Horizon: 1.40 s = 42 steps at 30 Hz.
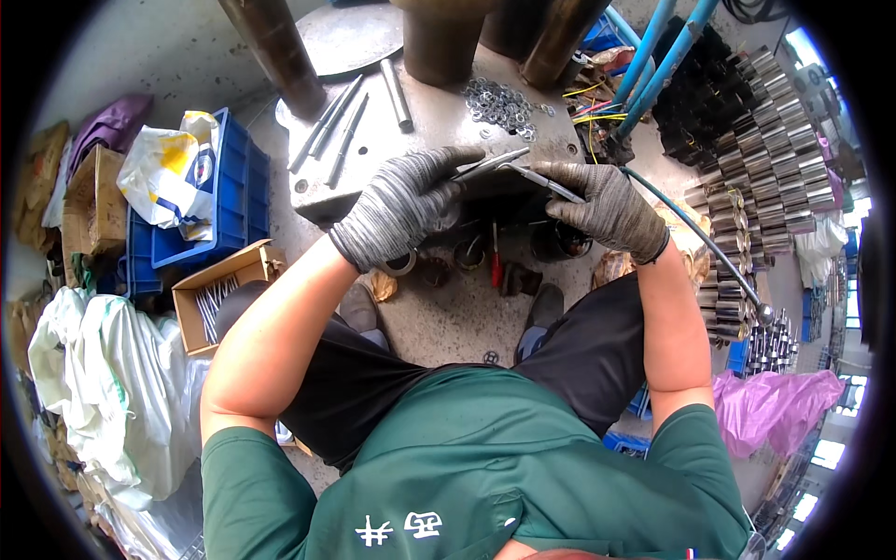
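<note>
Both my hands wear grey knit work gloves and meet over the near edge of a metal press table (425, 121). My left hand (406, 201) is closed round a slim metal rod (495, 161), whose end points right. Closed too, my right hand (607, 207) grips a slender metal tool (551, 182); its narrow tip is close to the rod. Whether the tip touches the rod I cannot tell. On the table lie several metal rods (347, 140), a thicker bar (396, 96) and a heap of small metal rings (504, 108).
Thick steel columns (439, 47) rise at the table's back. On the left are blue crates (245, 187), a cardboard box (191, 313) of thin rods and white sacks (103, 392). Stacked metal cylinders (765, 149) and a ball-ended lever (714, 245) are on the right.
</note>
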### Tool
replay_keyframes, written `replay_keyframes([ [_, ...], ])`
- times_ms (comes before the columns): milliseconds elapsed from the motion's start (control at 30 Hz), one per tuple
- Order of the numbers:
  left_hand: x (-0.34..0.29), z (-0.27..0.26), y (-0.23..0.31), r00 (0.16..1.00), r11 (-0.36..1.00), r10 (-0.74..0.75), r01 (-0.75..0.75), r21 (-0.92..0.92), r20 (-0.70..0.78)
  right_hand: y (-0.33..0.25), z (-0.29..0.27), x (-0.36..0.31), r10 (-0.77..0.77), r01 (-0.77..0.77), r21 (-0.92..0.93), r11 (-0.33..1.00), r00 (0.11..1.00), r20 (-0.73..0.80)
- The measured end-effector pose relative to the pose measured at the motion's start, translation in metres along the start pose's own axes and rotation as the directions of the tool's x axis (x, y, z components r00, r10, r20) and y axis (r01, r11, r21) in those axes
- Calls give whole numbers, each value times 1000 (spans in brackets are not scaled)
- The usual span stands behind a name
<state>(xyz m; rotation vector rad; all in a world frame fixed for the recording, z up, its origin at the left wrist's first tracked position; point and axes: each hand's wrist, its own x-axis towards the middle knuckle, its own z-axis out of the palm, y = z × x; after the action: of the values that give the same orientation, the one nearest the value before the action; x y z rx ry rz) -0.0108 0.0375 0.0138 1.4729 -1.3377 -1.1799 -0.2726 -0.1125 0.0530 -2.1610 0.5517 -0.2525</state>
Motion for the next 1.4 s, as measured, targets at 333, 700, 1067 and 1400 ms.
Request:
replay_keyframes([
  [333, 4, 0, 5, 994, 960, -68, 89, -267, 87, 1, 17, 7, -38, 51, -105, 993, 991, 125],
  [700, 4, 2, 7, 985, 892, -114, 157, -423, 127, -12, 12, 6, -38, 36, 19, 999, 993, 112],
  [1067, 9, 11, 9, 976, 866, -103, 183, -466, 193, -10, 1, 1, -56, 60, -42, 997, 993, 99],
  [1400, 12, 7, -8, 976, 789, -149, 214, -576, 158, -4, 3, -5, 133, -484, 661, 573, 851, 508],
])
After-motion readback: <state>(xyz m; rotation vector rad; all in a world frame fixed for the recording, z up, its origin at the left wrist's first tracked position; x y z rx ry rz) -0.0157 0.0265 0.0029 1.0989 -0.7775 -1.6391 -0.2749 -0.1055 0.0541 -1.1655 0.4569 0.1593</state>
